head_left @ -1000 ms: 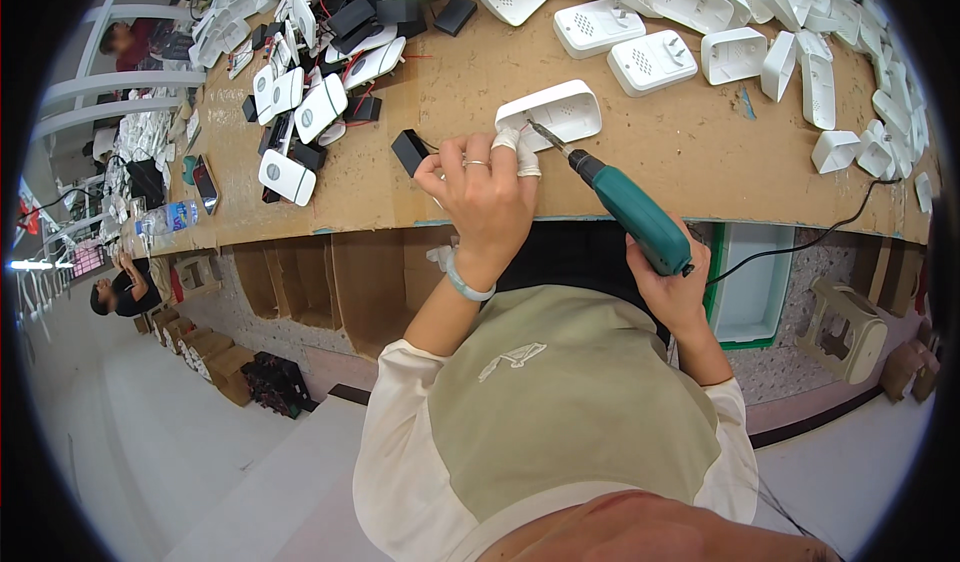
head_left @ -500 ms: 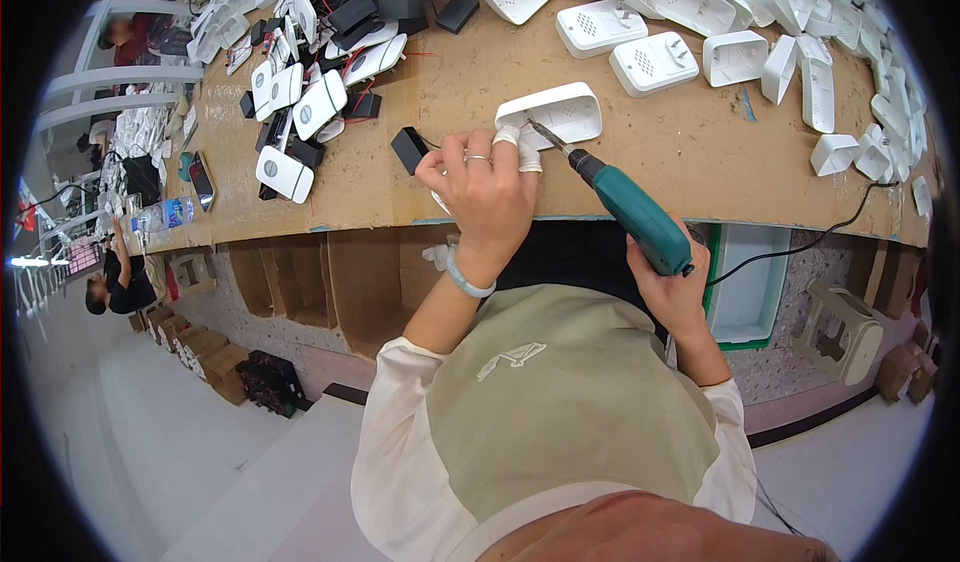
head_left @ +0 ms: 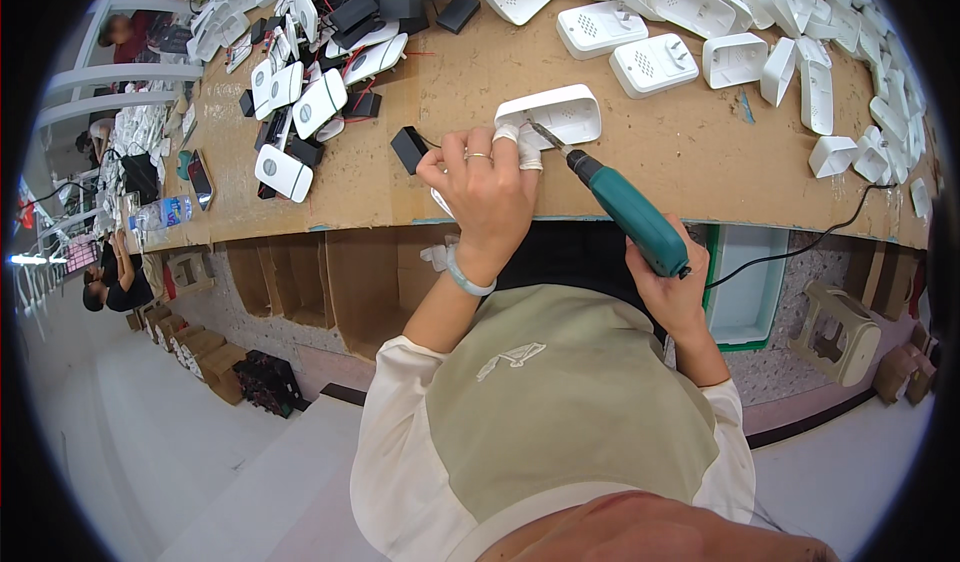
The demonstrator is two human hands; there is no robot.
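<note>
My right hand (head_left: 672, 287) is wrapped round a green electric screwdriver (head_left: 638, 217), a black cord trailing from it to the right. Its bit reaches into the left end of an open white plastic housing (head_left: 568, 112) lying on the table. My left hand (head_left: 488, 187), with white tape on some fingers, is closed on that same left end. What its fingertips press there is partly hidden. Just left of the fingers is a small black box (head_left: 408, 149) with a dark wire, and the edge of a white piece (head_left: 441, 203) shows under the palm.
White covers (head_left: 320, 104) with black boxes and red wires are heaped at the back left. Many empty white housings (head_left: 735, 59) fill the back right. A phone (head_left: 201, 180) and a plastic bottle (head_left: 162, 214) lie far left. Below the table edge are cardboard boxes (head_left: 370, 287) and a green-rimmed bin (head_left: 750, 282).
My hands, the screwdriver and the housing stay almost exactly where they were. In the background at far left, a person's arms have shifted.
</note>
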